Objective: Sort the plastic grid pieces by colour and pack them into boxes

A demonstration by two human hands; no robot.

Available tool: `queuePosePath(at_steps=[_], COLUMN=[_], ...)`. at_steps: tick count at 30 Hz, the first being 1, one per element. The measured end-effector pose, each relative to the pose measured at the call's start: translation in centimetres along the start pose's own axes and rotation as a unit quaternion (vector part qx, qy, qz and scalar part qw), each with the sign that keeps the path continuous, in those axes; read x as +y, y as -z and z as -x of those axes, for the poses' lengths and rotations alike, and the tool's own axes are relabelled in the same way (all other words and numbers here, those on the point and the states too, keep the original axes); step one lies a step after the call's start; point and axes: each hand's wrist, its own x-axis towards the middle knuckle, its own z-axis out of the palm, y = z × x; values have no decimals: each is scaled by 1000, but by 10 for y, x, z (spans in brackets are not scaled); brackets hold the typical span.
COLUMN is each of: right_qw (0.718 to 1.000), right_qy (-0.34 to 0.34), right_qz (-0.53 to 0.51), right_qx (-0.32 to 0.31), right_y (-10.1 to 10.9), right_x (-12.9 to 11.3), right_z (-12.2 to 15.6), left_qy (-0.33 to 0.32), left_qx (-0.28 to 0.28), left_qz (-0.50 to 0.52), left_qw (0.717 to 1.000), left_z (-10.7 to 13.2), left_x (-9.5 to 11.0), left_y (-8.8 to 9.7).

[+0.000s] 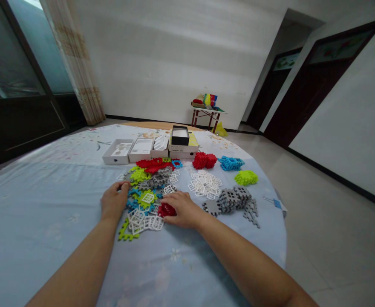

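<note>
A mixed pile of flat plastic building tiles with toothed edges lies on the table, grey tiles (155,181), lime-green tiles (139,175), white lattice tiles (144,221) and red tiles (155,165) among them. At the pile's left edge is my left hand (113,201), its fingers curled inward; whatever they pinch is hidden. My right hand (184,209) reaches in from the right side, fingers closed around red toothed pieces (166,209). Blue tiles (133,202) show between my hands.
Sorted heaps stand to the right: red (204,160), blue (231,163), lime-green (246,177), white (205,184) and grey (235,199). Behind the pile are open white boxes (116,158) and a black box (180,135). The cloth-covered table (62,204) has a rounded right edge.
</note>
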Motion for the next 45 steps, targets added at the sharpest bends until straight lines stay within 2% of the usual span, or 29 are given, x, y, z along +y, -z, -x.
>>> queuePosePath(at_steps=[6,10,16,24,28,32,36,40,42,45], right_qw=[999,997,996,992,992,992,988,979,975,967], right_qy=[-40,-46,-60,-107,-105,-76,-42,-52,-66,-93], right_qz=[-12,-25,-42,-41,-45,-53,-45,-9,13,48], right_qx=[28,54,45,53,53,83,144,195,213,233], right_y=[10,10,2,3,2,5,23,58,80,113], right_x=[1,3,13,14,15,15,13,20,31,60], right_z=[7,10,14,18,18,18,19,25,34,51], left_qy=[4,9,7,3,4,8,1,7,-2,-17], left_qx=[-2,-5,-1,10,9,3,-12,-23,-17,-5], left_qz=[-8,-5,-2,12,4,-5,-18,-38,-43,-48], left_qw=[1000,1000,1000,1000,1000,1000,1000,999,999,999], left_z=[-1,0,3,6,6,5,2,-3,-6,-8], left_x=[1,3,6,5,8,8,9,6,3,-1], left_y=[1,2,4,3,4,5,7,6,5,4])
